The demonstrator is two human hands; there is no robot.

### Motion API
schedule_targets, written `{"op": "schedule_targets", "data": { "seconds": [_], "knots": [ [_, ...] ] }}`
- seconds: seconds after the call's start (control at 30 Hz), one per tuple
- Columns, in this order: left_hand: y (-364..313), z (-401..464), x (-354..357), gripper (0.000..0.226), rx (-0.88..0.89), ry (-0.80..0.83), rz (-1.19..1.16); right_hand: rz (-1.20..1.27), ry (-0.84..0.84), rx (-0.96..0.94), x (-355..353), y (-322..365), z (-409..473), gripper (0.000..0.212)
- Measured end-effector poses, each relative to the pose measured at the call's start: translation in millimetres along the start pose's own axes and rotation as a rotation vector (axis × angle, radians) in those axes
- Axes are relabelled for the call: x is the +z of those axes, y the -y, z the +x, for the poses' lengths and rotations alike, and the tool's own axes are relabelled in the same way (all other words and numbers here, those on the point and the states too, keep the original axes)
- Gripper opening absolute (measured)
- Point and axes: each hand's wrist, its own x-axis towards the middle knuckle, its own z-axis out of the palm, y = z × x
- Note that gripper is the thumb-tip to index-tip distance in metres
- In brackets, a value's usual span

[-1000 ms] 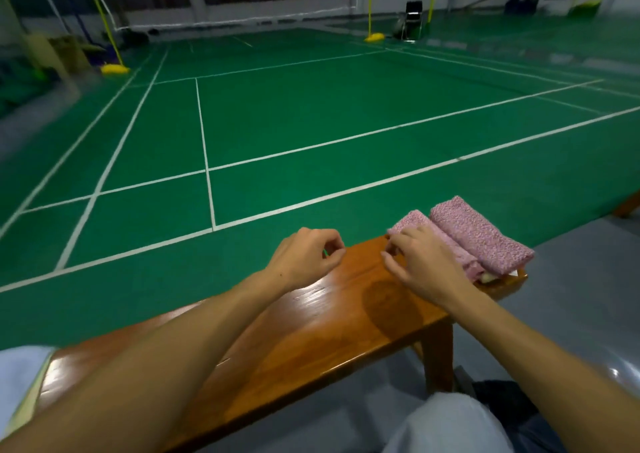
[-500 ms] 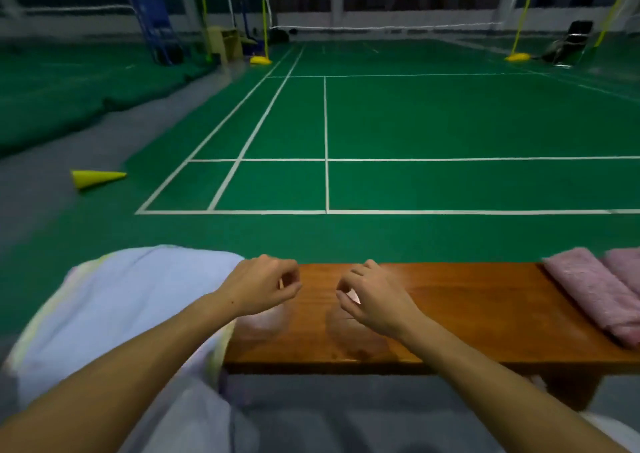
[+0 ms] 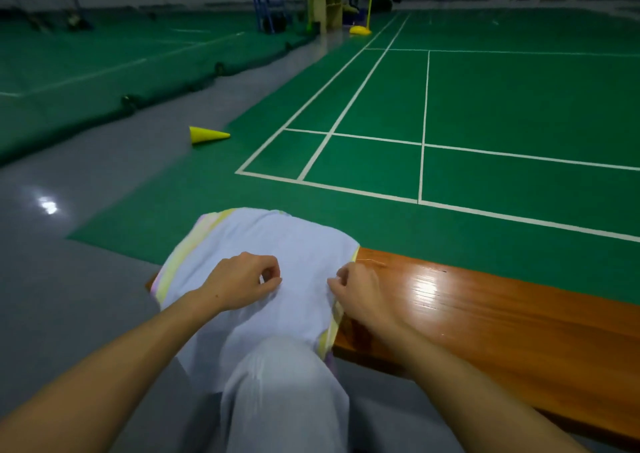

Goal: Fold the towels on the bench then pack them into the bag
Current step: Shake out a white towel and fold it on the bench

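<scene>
pale blue cloth: towel (image 3: pixel 277 244) with yellow-striped edges, draped over the left end of the bench, near edge hanging off toward the person's knee (image 3: pixel 284 376)
bench (image 3: pixel 485 314): glossy orange-brown wood, runs from centre out to the near right; bare top catches a light glare just right of the towel
left hand (image 3: pixel 239 281): over the middle of the towel, fingers curled, thumb and forefinger tips close together; contact with the cloth likely, but cannot tell if any fabric is actually pinched
right hand (image 3: pixel 360 291): at the towel's right striped edge where it meets bare wood, fingers curled, forefinger and thumb down at the hem; looks like a pinch on the edge, not certain
hand spacing: near each other, apart, both above the towel
bag: not in this view
floor: grey glossy strip on the left, green court with white lines far and right
cone (image 3: pixel 207 134): yellow, lying on its side on the grey floor, far left, well apart from the bench
far background: net, blue frame, yellow post base; blurred
</scene>
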Motion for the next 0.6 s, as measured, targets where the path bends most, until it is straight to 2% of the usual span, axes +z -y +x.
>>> {"op": "schedule_targets", "data": {
  "seconds": [0.1,0.3,0.47,0.6],
  "knots": [
    [13.5,-3.3,4.7,0.012,-0.038,-0.021,-0.052,0.110,-0.030,0.225,13.6,2.3,15.8,0.025],
    [32.8,-7.3,6.8,0.011,-0.132,-0.063,-0.093,0.297,-0.018,0.394,31.7,-2.3,32.3,0.042],
    [45.5,-5.4,3.6,0.009,-0.259,-0.136,-0.095,0.404,-0.148,0.345,27.2,1.1,25.3,0.024],
    [62.4,-1.5,-1.5,0.009,-0.374,-0.166,-0.090,0.746,-0.217,0.256,5.3,1.0,13.0,0.020]
  ]
}}
